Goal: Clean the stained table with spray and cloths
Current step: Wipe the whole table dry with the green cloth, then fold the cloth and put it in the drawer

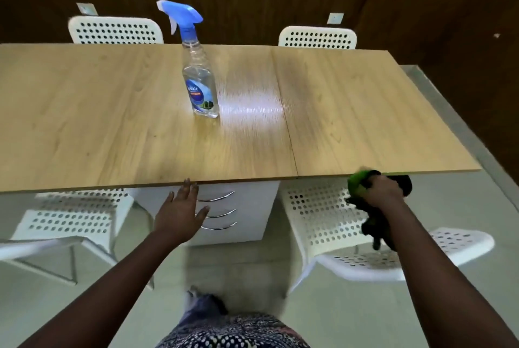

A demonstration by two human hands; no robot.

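Observation:
A clear spray bottle with a blue trigger head stands upright near the middle of the light wooden table. A shiny wet-looking patch lies just right of the bottle. My right hand is shut on a bunched cloth, bright green on one side and dark on the other, at the table's near right edge; part of the cloth hangs down below my wrist. My left hand is open, fingers spread, fingertips just at the table's near edge, holding nothing.
White perforated chairs stand at the near left, near right and behind the table. A white drawer unit with curved metal handles sits under the table. A dark wooden wall runs behind.

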